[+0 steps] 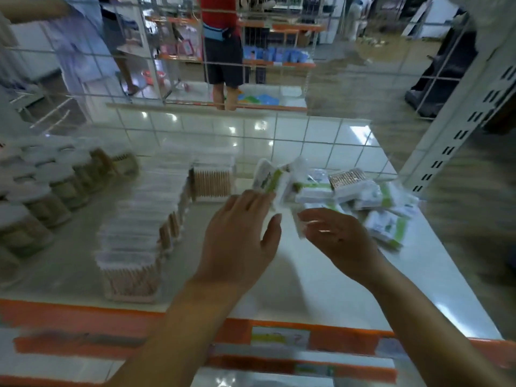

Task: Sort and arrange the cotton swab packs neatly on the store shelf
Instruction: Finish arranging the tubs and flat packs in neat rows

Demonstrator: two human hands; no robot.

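Head view: packs [349, 191] beyond hands [282, 233]

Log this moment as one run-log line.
left hand: open, touching upright green-white pack | right hand: pinching clear pack | loose packs: unsorted

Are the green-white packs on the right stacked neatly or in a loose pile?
Loose pile: the packs lie tilted and overlapping on the shelf.

Beyond the wire grid [178, 54], a person in red top [222, 37] stands beside orange-edged racks [282, 62].
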